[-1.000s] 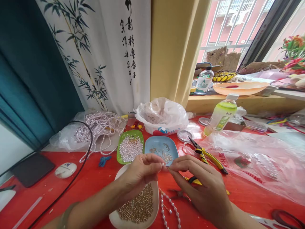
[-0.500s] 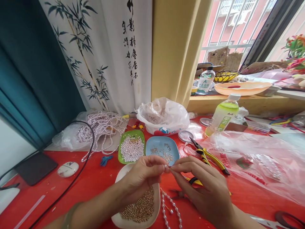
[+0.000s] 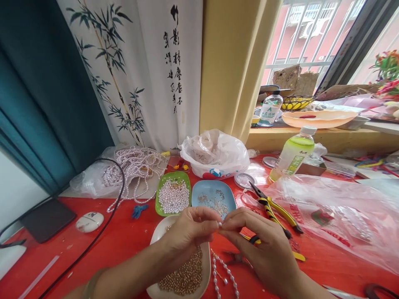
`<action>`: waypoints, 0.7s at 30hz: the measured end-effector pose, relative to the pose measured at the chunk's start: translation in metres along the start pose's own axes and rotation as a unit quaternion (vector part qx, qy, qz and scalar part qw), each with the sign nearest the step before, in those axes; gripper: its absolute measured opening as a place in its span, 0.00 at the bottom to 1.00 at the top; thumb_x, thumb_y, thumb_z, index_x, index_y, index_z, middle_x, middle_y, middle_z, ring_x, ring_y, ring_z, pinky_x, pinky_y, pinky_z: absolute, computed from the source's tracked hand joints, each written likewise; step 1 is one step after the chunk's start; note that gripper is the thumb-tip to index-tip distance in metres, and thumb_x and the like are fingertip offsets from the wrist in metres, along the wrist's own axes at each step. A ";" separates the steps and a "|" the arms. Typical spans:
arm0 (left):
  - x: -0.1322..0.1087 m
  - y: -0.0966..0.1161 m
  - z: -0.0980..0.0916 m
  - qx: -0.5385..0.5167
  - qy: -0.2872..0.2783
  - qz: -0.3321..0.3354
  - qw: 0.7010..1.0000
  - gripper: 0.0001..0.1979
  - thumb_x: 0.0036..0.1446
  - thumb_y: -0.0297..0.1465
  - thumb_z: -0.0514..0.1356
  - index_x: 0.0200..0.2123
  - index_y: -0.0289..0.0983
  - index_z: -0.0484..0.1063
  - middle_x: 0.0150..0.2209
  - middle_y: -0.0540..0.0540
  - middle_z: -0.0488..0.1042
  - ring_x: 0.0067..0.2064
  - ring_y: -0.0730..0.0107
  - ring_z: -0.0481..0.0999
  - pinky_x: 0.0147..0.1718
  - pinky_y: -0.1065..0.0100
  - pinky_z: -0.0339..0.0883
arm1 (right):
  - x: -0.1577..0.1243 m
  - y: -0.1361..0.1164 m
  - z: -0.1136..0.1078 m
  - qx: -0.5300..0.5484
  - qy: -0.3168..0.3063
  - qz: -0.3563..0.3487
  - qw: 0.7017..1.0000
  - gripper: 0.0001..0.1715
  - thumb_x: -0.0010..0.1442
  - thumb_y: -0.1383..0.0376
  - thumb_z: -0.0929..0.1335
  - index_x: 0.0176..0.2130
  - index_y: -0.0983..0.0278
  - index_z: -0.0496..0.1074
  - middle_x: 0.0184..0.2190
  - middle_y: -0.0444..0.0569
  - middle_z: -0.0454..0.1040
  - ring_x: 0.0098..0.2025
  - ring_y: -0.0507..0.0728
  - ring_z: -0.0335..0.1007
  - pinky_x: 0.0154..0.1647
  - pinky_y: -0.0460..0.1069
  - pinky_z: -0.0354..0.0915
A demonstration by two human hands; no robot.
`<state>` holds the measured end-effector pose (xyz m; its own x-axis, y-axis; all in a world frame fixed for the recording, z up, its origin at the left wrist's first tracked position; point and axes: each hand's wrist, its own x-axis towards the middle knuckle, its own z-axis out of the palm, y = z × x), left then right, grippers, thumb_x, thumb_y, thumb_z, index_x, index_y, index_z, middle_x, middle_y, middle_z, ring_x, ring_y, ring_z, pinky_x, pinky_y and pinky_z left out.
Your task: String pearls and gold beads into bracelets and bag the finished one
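Note:
Over the trays my left hand (image 3: 198,228) pinches a small white pearl bead (image 3: 220,224) between thumb and forefinger. The fingertips of my right hand (image 3: 260,241) meet it from the other side, closed on something tiny that I cannot make out. Below my left forearm sits a white tray (image 3: 206,272) of gold beads (image 3: 183,274). Behind the hands are a blue tray (image 3: 197,187) with small metal findings and a green tray (image 3: 158,209) of white pearl beads (image 3: 173,196). A pearl necklace (image 3: 232,278) lies on the red table between my forearms.
Yellow-and-black pliers (image 3: 277,207) lie right of the trays, with another tool partly under my right hand. Farther right are a drink bottle (image 3: 294,151) and a plastic bag (image 3: 327,216). Pearl strands (image 3: 134,166), a black cable (image 3: 120,187) and a white mouse (image 3: 89,221) lie left.
My fingertips have drawn closer together around the bead, and my right hand has shifted slightly left. The whole view has moved a little; the trays and tools stay in place.

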<state>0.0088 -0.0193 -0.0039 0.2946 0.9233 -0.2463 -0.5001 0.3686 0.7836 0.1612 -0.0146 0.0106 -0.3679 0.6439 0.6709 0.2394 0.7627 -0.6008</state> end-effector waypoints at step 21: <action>-0.002 0.013 -0.003 0.329 -0.045 0.064 0.941 0.11 0.48 0.31 0.61 0.37 0.39 0.75 0.35 0.45 0.75 0.37 0.66 0.69 0.36 0.68 0.58 | -0.004 0.022 -0.015 -0.229 -0.099 -0.129 0.960 0.11 0.61 0.70 0.58 0.41 0.69 0.67 0.33 0.53 0.75 0.33 0.55 0.71 0.30 0.48 0.67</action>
<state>-0.0009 -0.0156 0.0047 0.3482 0.9320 -0.1002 0.0685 0.0814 0.9943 0.1816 0.0008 0.0011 -0.6208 0.4406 0.6485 0.4709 0.8709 -0.1408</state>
